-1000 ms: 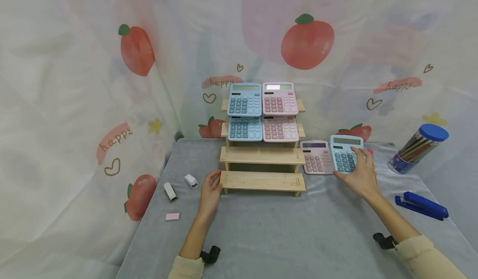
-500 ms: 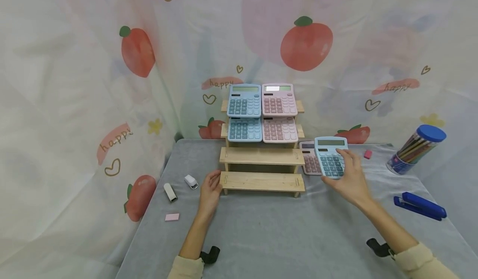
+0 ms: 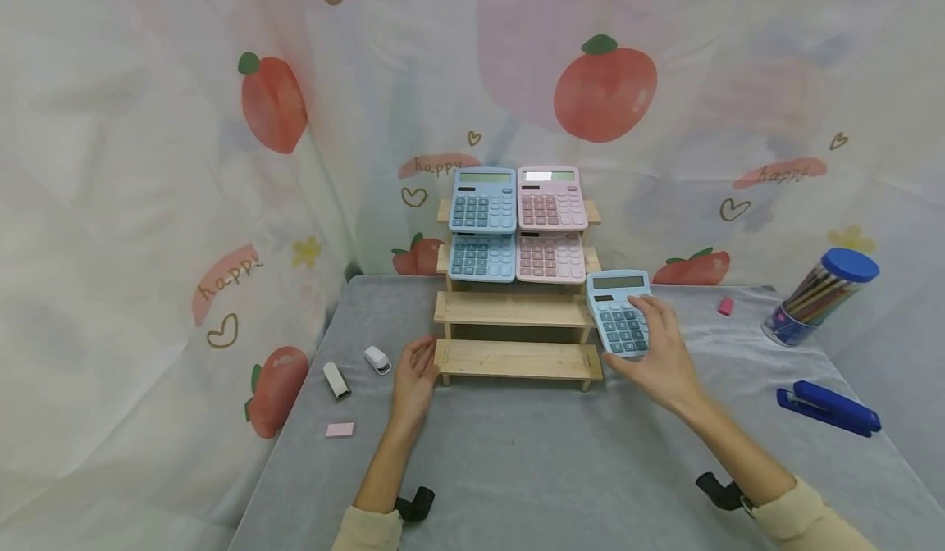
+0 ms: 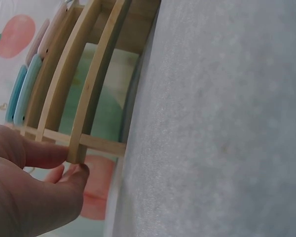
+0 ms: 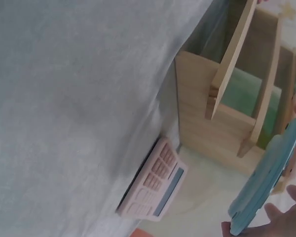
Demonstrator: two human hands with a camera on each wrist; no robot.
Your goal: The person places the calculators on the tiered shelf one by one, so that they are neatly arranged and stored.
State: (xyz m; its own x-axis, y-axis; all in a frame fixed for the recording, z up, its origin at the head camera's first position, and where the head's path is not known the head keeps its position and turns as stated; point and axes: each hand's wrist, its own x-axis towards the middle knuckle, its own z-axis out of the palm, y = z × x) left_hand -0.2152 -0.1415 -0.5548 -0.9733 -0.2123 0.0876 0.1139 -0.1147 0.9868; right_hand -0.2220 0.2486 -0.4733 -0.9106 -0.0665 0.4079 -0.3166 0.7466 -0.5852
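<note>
My right hand grips a blue calculator and holds it tilted above the table, at the right end of a stepped wooden rack. The rack's two upper steps carry blue calculators and pink calculators; the two lower steps are bare. A pink calculator lies flat on the grey cloth beside the rack; the held blue calculator hides it in the head view. My left hand rests with relaxed fingers against the left end of the lowest step.
A clear pencil tub with a blue lid, a blue stapler and a small pink eraser lie to the right. Two small white staplers and a pink eraser lie to the left. A printed cloth backdrop closes the back and sides.
My right hand has lifted the blue calculator off the table beside the pink one and carried it left to the rack's right end. The left hand has stayed put.
</note>
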